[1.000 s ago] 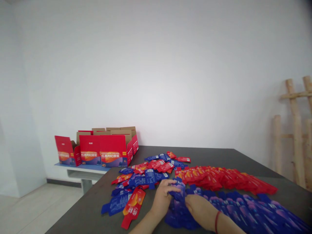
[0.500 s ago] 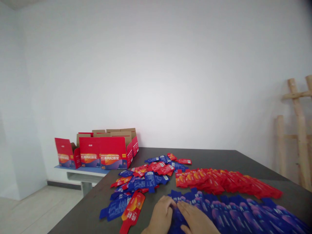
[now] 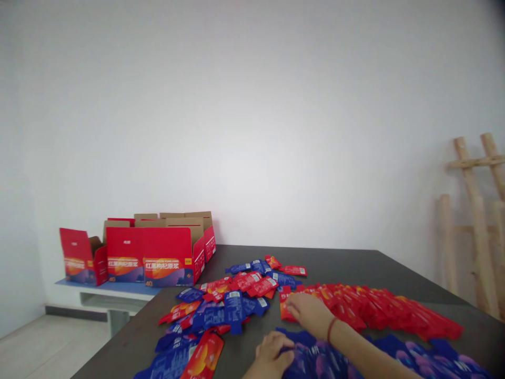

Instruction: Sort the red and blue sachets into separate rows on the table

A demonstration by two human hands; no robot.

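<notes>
A row of overlapping blue sachets (image 3: 414, 358) runs along the near edge of the dark table (image 3: 347, 263). My left hand (image 3: 272, 355) lies at that row's left end, fingers curled over the first blue sachets. Behind it stretches a row of overlapping red sachets (image 3: 379, 308). My right hand (image 3: 311, 311), with a red band at the wrist, reaches across and rests palm down on the left end of the red row, fingers spread. A loose heap of mixed red and blue sachets (image 3: 232, 295) sits to the left of both hands.
Open red cartons (image 3: 158, 255) stand on a low white bench (image 3: 110, 289) beyond the table's left corner. A wooden pole frame (image 3: 473, 210) leans against the wall at the right. White wall behind; pale floor at the lower left.
My right hand left the blue row and moved up to the left end of the red row. My left hand stayed on the blue sachets. The view shifted slightly right.
</notes>
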